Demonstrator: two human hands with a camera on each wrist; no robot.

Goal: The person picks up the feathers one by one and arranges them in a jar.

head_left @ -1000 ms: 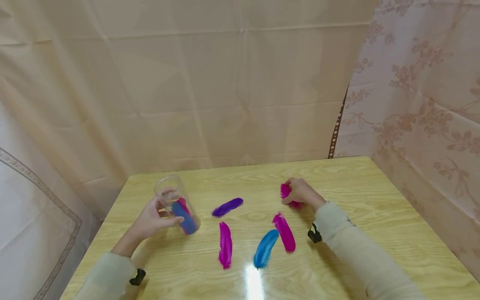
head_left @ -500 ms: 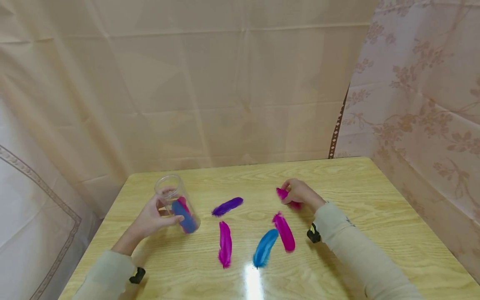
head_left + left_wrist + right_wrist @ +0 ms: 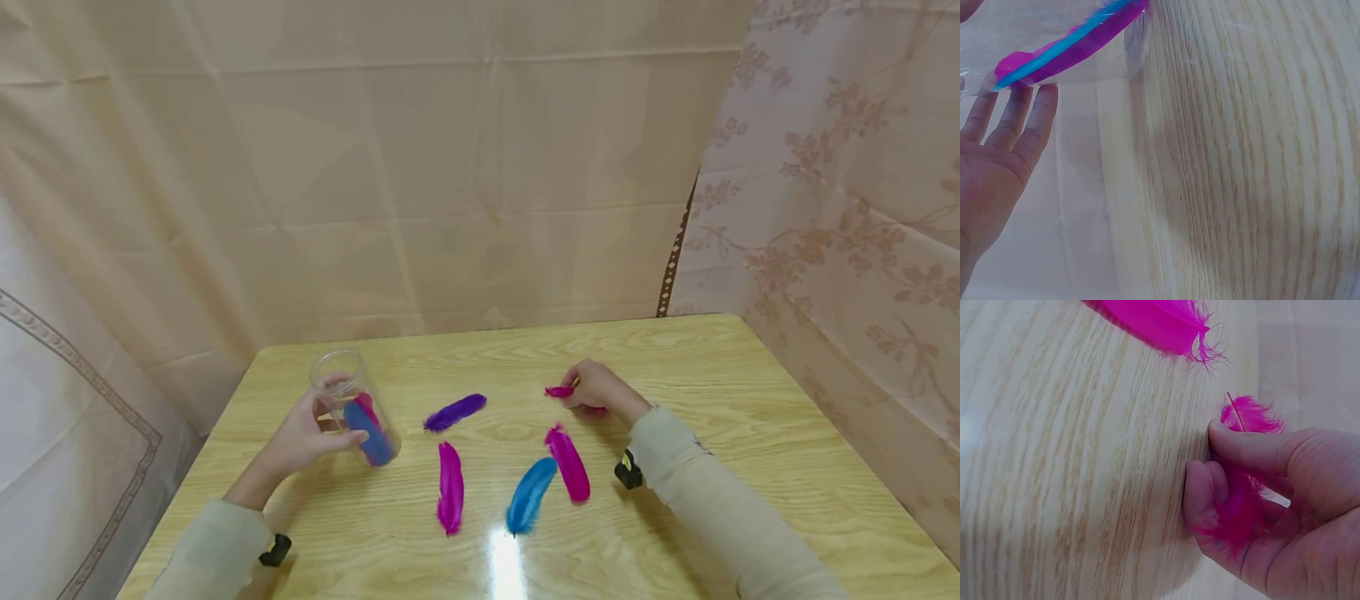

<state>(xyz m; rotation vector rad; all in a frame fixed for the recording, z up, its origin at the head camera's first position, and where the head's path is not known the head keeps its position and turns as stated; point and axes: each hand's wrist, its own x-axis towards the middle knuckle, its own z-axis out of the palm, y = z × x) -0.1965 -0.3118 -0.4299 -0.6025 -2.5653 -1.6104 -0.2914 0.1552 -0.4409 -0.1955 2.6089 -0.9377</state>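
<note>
Right wrist view shows the held pink feather [image 3: 1235,520] with thin quill, wispy barbs (mostly hidden in head view). Right hand [image 3: 600,387]: grip pinching it, near tabletop [image 3: 675,358]; left hand [image 3: 311,437] holds clear jar [image 3: 377,407].

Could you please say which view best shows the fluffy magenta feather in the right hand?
The right wrist view: the fluffy magenta feather appears large, partly hidden by the right hand. The head view shows only small bits beside the hand; the left wrist view, none.

A beige drape [image 3: 450,183] hangs behind the wood-grained counter [image 3: 690,358], floral drape [image 3: 847,208] right, white drape [image 3: 67,408] left; glare [image 3: 508,567] in front.
</note>
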